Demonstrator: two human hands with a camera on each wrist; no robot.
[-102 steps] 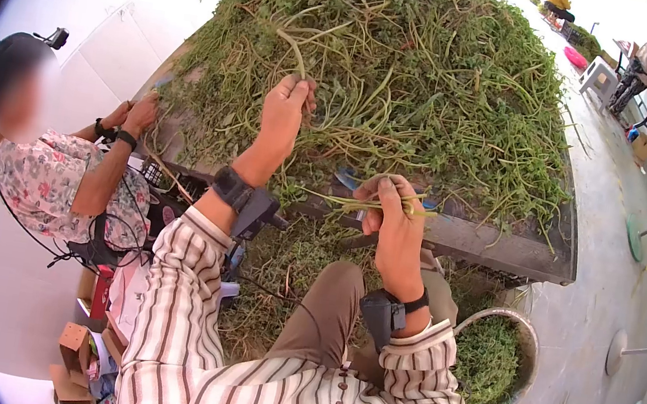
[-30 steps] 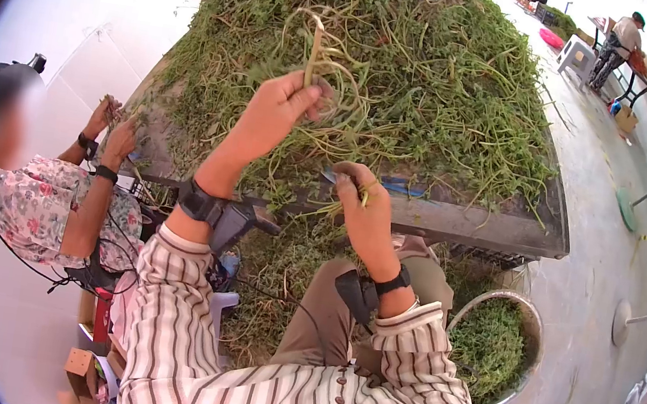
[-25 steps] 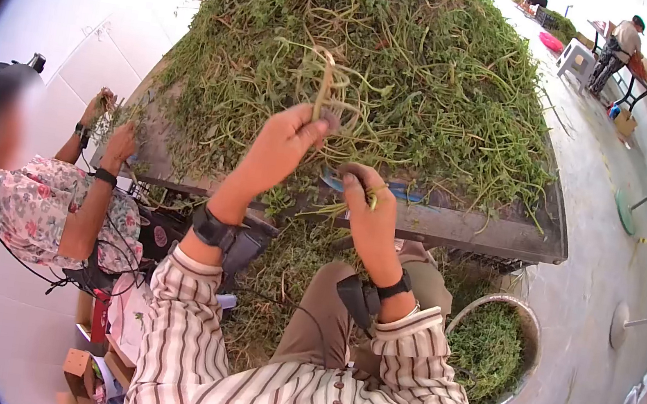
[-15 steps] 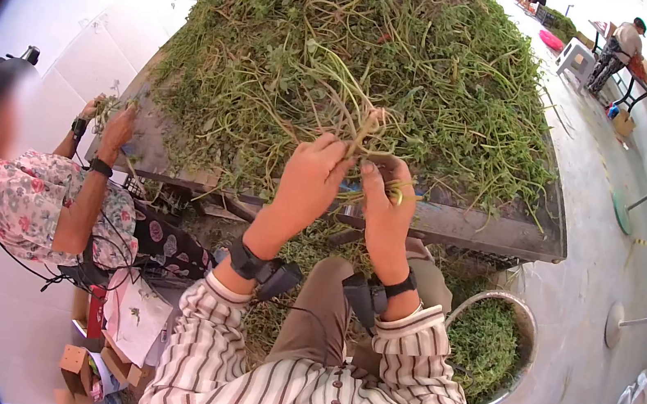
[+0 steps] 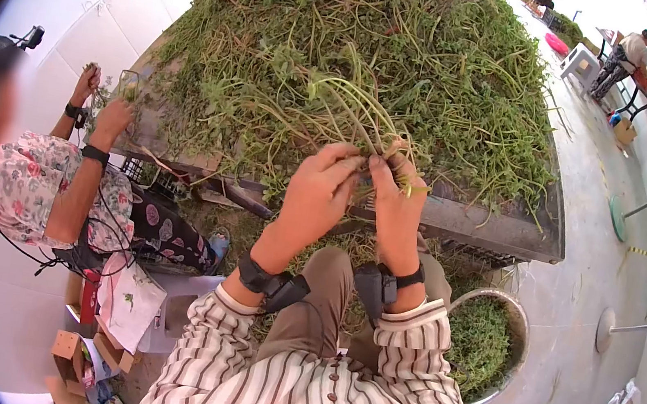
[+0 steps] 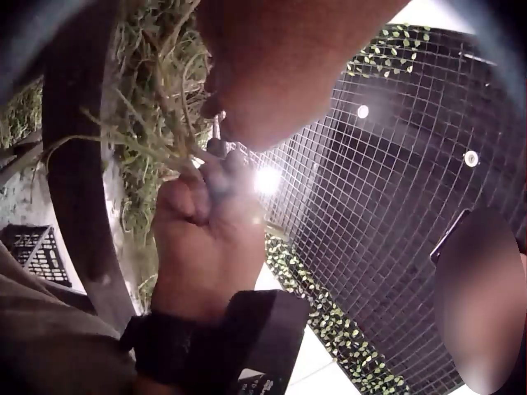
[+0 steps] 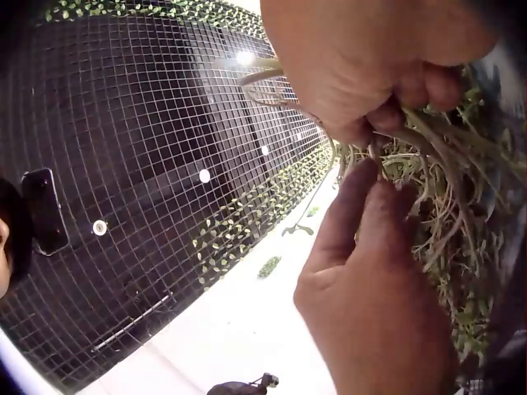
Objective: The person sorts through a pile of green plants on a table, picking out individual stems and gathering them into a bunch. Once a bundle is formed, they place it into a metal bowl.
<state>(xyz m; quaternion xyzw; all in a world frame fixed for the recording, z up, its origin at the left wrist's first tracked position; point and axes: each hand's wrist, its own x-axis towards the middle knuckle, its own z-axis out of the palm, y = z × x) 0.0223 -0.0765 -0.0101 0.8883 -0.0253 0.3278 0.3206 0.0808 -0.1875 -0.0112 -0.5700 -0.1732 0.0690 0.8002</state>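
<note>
In the head view my left hand [image 5: 314,197] and right hand [image 5: 396,212] meet at the table's front edge, fingertips close together. Both pinch thin plant stems [image 5: 353,94], which arch up and left over the heap. Short green stem pieces [image 5: 411,183] stick out between the right fingers. The left wrist view has the left hand [image 6: 280,70] large at the top, with the right hand [image 6: 210,239] below it, stems [image 6: 177,148] between them. Seen from the right wrist, the right hand [image 7: 370,62] is above the left hand's pinching fingertips; stems [image 7: 440,144] trail to the right.
A big heap of green plants [image 5: 412,41] covers most of the dark table [image 5: 492,236]. A round tub [image 5: 522,346] of greens stands at lower right. At left sits a person in a floral shirt [image 5: 32,186], near cardboard boxes [image 5: 71,352]. Fans and another person are at right.
My left hand has come down and right from over the heap to meet the right hand. The held stems now lean up and left. The seated person's hands have moved slightly.
</note>
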